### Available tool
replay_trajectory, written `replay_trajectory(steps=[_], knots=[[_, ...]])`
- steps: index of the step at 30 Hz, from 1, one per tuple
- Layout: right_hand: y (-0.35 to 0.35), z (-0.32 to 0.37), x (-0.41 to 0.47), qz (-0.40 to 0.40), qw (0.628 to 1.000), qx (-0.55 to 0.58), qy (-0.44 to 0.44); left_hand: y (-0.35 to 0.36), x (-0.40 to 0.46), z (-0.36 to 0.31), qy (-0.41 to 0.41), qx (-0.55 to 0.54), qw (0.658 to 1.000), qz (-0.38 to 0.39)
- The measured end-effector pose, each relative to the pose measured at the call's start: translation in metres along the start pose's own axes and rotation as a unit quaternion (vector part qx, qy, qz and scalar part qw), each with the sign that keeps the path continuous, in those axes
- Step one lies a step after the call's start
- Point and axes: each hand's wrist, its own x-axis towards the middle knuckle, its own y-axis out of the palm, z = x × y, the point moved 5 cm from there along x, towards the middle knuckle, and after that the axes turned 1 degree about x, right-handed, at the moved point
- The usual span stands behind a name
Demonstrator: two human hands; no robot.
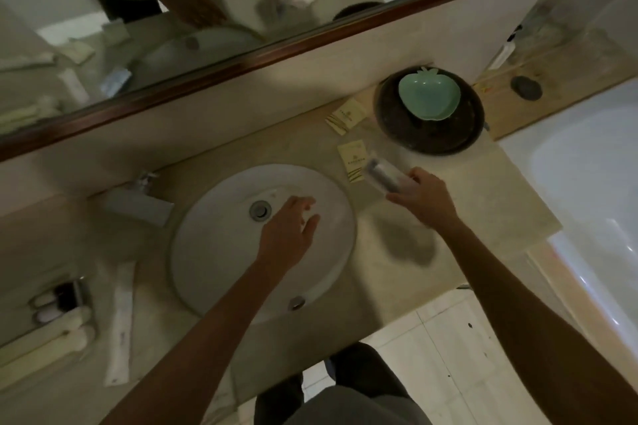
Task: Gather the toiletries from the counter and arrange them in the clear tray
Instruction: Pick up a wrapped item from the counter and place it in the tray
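Dark round bowl [429, 121], far right corner of the counter [397, 272], against the wall; holds one pale green apple-shaped dish [429, 98], nothing visible in the dish; clear tray [60, 307], near left end of the counter, holds small bottles and pale tubes lying side by side, outlines blurred; long white sachet [122, 321] flat on the counter between tray and sink [214, 252]; sink basin bare apart from its drain; two cream packets [352, 159] on the counter between sink and bowl, a third [343, 117] nearer the wall.

Right hand [419, 198] over the counter's right side, just beside the cream packets, fingers closed around a clear-wrapped packet [385, 176] with a dark item inside, raised above the surface; left hand [288, 228] hovers over the sink basin beside the drain, fingers loosely spread, grasping nothing.
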Motion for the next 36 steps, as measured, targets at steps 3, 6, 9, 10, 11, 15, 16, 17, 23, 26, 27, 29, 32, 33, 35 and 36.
replay_trajectory(steps=[3,6,9,10,11,15,16,17,23,26,27,29,32,33,35,36], knots=[[0.060,0.069,-0.032,0.090,0.993,0.020,-0.068,-0.051,-0.011,0.029,-0.040,-0.073,0.995,-0.052],[0.119,0.130,-0.069,0.164,0.979,0.046,-0.112,-0.103,-0.037,0.074,-0.110,-0.169,0.977,-0.072],[0.178,0.190,-0.109,0.239,0.954,0.067,-0.166,-0.150,-0.075,0.129,-0.151,-0.195,0.966,-0.072],[0.198,0.208,-0.121,0.256,0.948,0.071,-0.176,-0.165,-0.090,0.150,-0.160,-0.201,0.963,-0.077],[0.217,0.226,-0.133,0.271,0.942,0.075,-0.183,-0.180,-0.106,0.170,-0.167,-0.216,0.958,-0.086],[0.292,0.288,-0.180,0.314,0.925,0.059,-0.206,-0.231,-0.174,0.243,-0.219,-0.276,0.925,-0.145],[0.310,0.302,-0.190,0.320,0.922,0.054,-0.208,-0.242,-0.189,0.261,-0.236,-0.274,0.919,-0.157],[0.328,0.314,-0.200,0.328,0.920,0.049,-0.210,-0.251,-0.205,0.279,-0.253,-0.275,0.913,-0.165],[0.411,0.369,-0.243,0.315,0.917,-0.014,-0.245,-0.285,-0.274,0.365,-0.311,-0.229,0.900,-0.205],[0.440,0.388,-0.258,0.256,0.889,-0.127,-0.357,-0.296,-0.291,0.384,-0.319,-0.176,0.906,-0.215],[0.448,0.393,-0.261,0.222,0.875,-0.166,-0.397,-0.298,-0.294,0.391,-0.327,-0.147,0.909,-0.212],[0.464,0.397,-0.264,0.187,0.851,-0.215,-0.442,-0.300,-0.298,0.405,-0.343,-0.077,0.916,-0.191],[0.485,0.403,-0.265,0.167,0.830,-0.247,-0.471,-0.302,-0.299,0.424,-0.372,-0.047,0.910,-0.178],[0.490,0.406,-0.262,0.157,0.834,-0.243,-0.470,-0.303,-0.298,0.431,-0.381,-0.040,0.906,-0.178],[0.497,0.410,-0.256,0.144,0.849,-0.226,-0.456,-0.306,-0.296,0.444,-0.396,-0.030,0.900,-0.181],[0.502,0.411,-0.253,0.143,0.855,-0.224,-0.446,-0.307,-0.293,0.450,-0.401,-0.021,0.898,-0.181]])
